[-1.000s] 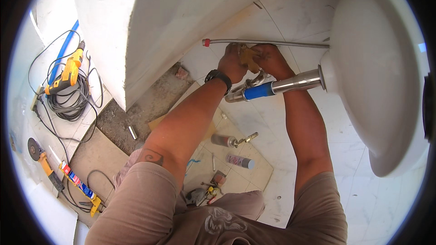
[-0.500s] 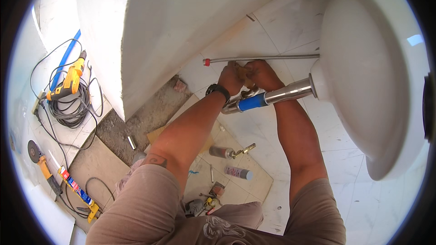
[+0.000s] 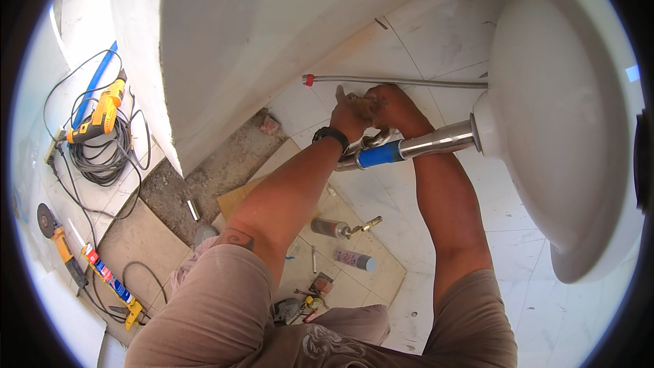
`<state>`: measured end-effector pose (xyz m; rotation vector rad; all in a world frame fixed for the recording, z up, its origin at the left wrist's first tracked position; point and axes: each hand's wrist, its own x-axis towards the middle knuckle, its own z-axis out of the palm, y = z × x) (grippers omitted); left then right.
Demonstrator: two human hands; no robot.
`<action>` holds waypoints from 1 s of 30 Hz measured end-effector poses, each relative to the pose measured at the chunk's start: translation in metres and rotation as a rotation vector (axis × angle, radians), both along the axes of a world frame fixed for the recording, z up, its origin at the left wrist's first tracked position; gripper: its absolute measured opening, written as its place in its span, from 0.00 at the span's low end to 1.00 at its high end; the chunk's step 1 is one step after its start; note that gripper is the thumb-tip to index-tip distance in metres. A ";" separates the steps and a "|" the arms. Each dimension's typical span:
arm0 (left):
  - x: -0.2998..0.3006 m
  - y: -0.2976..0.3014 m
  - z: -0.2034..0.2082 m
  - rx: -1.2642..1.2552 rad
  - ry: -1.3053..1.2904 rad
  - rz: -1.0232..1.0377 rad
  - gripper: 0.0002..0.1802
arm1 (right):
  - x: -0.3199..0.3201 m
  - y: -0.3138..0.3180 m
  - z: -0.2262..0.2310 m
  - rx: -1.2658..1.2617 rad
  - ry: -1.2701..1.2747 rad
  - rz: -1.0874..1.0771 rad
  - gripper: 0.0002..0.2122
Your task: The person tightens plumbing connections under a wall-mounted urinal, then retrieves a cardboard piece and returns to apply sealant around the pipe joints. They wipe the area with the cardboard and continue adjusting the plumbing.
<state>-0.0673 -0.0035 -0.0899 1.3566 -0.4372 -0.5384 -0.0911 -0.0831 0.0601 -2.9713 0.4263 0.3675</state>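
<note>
Beneath the white washbasin [image 3: 555, 136], my left hand [image 3: 349, 114] and my right hand [image 3: 394, 108] meet close to the wall. The fingers of both are closed around something small and brownish [image 3: 368, 110] that they mostly hide. My left thumb sticks up, and a dark watch is on that wrist. Just below the hands runs a chrome drain pipe [image 3: 439, 140] with a blue wrap [image 3: 379, 155], its curved part passing beside my left wrist. A braided hose [image 3: 409, 82] with a red-marked end extends from the basin just beyond my fingers, apart from them.
Left on the floor lie a yellow drill [image 3: 102, 112], a coiled black cable [image 3: 109, 157], an angle grinder [image 3: 61, 242] and a caulking gun [image 3: 109, 276]. Two spray cans [image 3: 354, 259] and small tools rest between my arms. A wall [image 3: 252, 48] rises ahead.
My left hand has turned slightly so its thumb now points up, while both hands stay together. The view has shifted a little, moving the basin rightward in the picture.
</note>
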 end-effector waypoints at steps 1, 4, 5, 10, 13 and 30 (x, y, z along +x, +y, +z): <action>-0.001 -0.001 0.000 0.021 0.020 -0.013 0.65 | 0.000 0.001 0.002 0.043 0.008 -0.032 0.06; -0.001 -0.001 0.000 0.034 0.039 -0.034 0.65 | 0.001 0.006 0.005 0.051 0.023 -0.032 0.09; -0.001 -0.001 0.000 0.023 0.045 -0.035 0.64 | 0.002 0.007 0.006 0.041 0.018 0.000 0.09; 0.002 -0.002 0.003 0.089 0.093 -0.097 0.59 | 0.003 0.010 0.007 0.081 0.085 -0.134 0.08; 0.003 -0.003 0.006 0.109 0.097 -0.110 0.58 | 0.002 0.009 0.007 0.069 0.056 -0.083 0.07; 0.004 0.001 0.017 0.136 0.040 -0.045 0.50 | 0.001 0.007 0.011 -0.076 0.019 0.088 0.06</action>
